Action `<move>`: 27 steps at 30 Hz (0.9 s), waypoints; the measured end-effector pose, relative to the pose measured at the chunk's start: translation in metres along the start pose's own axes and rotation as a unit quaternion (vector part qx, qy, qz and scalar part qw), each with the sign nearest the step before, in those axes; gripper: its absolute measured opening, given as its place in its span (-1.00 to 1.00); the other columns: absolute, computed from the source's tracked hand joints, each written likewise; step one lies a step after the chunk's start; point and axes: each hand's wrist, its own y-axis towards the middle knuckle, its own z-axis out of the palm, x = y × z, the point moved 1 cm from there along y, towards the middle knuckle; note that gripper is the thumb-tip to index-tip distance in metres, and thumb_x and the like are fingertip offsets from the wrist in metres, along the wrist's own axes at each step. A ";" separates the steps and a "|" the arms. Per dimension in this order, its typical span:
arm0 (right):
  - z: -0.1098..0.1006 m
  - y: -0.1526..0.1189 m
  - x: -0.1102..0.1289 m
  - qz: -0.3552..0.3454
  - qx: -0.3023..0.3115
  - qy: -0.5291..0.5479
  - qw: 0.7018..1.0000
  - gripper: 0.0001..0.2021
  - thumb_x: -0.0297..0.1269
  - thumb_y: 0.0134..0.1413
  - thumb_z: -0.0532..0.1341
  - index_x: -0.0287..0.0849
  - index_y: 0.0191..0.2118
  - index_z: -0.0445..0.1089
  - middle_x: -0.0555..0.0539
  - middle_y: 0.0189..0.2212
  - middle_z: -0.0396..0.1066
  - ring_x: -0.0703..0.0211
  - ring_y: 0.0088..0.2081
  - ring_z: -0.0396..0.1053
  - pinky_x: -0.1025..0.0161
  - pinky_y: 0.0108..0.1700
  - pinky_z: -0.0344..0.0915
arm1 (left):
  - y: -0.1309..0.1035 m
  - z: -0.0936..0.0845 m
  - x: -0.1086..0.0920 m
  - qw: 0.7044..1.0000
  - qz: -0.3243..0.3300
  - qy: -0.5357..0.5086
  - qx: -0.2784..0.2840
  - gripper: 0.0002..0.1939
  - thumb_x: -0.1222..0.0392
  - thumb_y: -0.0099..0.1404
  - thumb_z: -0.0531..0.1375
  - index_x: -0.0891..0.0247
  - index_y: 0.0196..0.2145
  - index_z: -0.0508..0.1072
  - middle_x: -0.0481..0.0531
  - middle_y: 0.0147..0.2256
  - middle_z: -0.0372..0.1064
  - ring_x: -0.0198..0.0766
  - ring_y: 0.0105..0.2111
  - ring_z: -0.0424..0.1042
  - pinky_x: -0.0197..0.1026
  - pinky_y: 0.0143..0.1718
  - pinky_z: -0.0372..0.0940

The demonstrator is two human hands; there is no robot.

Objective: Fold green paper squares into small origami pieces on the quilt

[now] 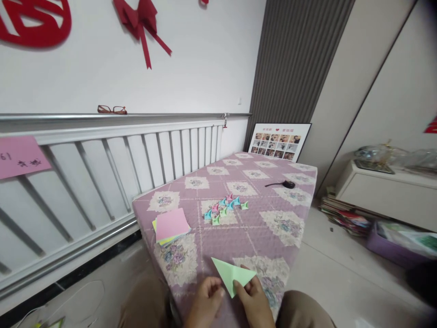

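Observation:
A green sheet of paper (pixel 233 275), folded into a triangle, is held over the near end of the table. My right hand (pixel 254 298) pinches it at its lower right, thumb on top and fingers behind. Just left of the paper is my left hand (pixel 207 298), its fingers curled together; whether anything is between them is too small to tell. Farther up the table stand several small folded paper pieces (pixel 223 212) in pink, blue and green. To their left lies a stack of square paper sheets (pixel 172 225), pink on top with yellow and blue edges below.
A flowered purple cloth covers the table (pixel 235 239). A black round object with a strap (pixel 288 184) lies at its far right. White railings (pixel 136 159) run along the left. Behind the table leans a photo board (pixel 278 142). Glasses (pixel 112 110) rest on the rail.

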 end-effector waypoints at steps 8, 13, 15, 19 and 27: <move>0.027 0.048 0.010 -0.034 -0.003 -0.020 0.999 -0.68 -0.08 -0.19 0.31 -0.13 -0.29 0.34 -0.06 -0.42 0.51 0.01 -0.33 0.46 0.17 -0.25 0.38 | 0.057 0.000 -0.045 0.999 -0.006 -0.008 0.042 -0.71 0.06 0.02 0.19 0.34 -0.35 0.40 -0.09 -0.54 0.29 -0.42 -0.62 0.19 -0.36 -0.62 0.02; 0.036 0.079 0.004 -0.026 -0.037 -0.020 0.999 -0.66 -0.05 -0.21 0.33 -0.13 -0.32 0.35 -0.06 -0.39 0.50 0.03 -0.30 0.44 0.19 -0.22 0.36 | 0.106 -0.003 -0.058 0.997 -0.006 -0.009 0.075 -0.64 0.02 0.04 0.16 0.36 -0.29 0.39 -0.13 -0.61 0.25 -0.42 -0.70 0.18 -0.36 -0.67 -0.02; 0.034 0.088 0.004 -0.033 -0.035 -0.022 0.999 -0.69 -0.03 -0.16 0.31 -0.13 -0.34 0.35 -0.05 -0.40 0.48 0.07 -0.30 0.42 0.23 -0.22 0.34 | 0.125 -0.007 -0.059 0.996 -0.003 -0.015 0.089 -0.61 0.02 0.06 0.14 0.36 -0.23 0.38 -0.09 -0.54 0.33 -0.41 -0.67 0.24 -0.36 -0.65 0.03; 0.022 0.100 0.010 0.004 -0.096 -0.041 0.995 -0.61 0.06 -0.06 0.23 -0.12 -0.20 0.37 -0.07 -0.30 0.48 0.08 -0.25 0.41 0.26 -0.24 0.34 | 0.153 -0.017 -0.057 0.994 0.000 -0.029 0.105 -0.63 0.06 0.08 0.14 0.32 -0.19 0.36 -0.02 -0.41 0.41 -0.37 -0.55 0.36 -0.35 -0.55 0.16; 0.029 0.120 0.051 0.011 -0.080 -0.121 0.989 -0.58 0.11 -0.03 0.18 -0.14 -0.24 0.44 -0.14 -0.25 0.47 0.02 -0.19 0.40 0.22 -0.23 0.34 | 0.162 -0.029 -0.052 0.993 0.018 -0.020 0.119 -0.80 0.17 0.14 0.10 0.27 -0.26 0.38 -0.04 -0.44 0.44 -0.30 -0.45 0.41 -0.30 -0.40 0.24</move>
